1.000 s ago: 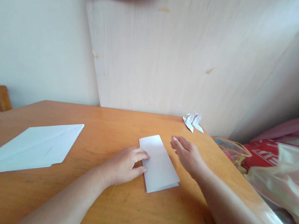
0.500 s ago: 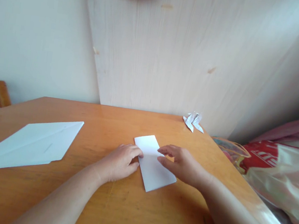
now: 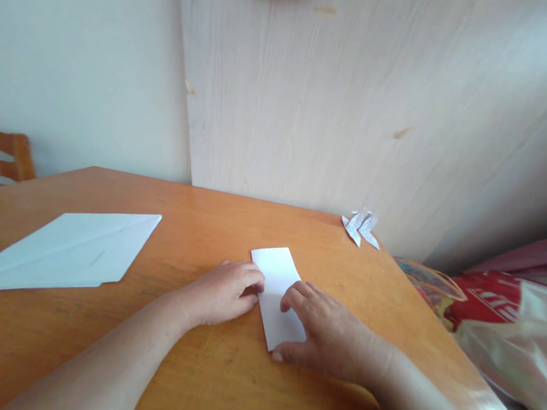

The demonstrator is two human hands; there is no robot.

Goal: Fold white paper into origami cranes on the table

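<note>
A narrow folded white sheet of paper lies flat and slightly slanted on the wooden table. At its left edge, my left hand has curled fingers and thumb closed on the paper. Over the lower right part of the sheet is my right hand. Its thumb reaches the paper's near corner while the fingers arch above the right side, wide apart from the thumb. That hand covers the paper's lower right edge.
Larger white paper sheets with creases lie at the left. Small folded paper pieces sit at the far right corner. Beyond the right edge are plastic bags. A wooden chair stands at the far left, and a wall closes the back.
My right hand has come down toward the paper's near end, its thumb now at the near corner and spread from the fingers. My left hand stays at the left edge. The view has shifted slightly.
</note>
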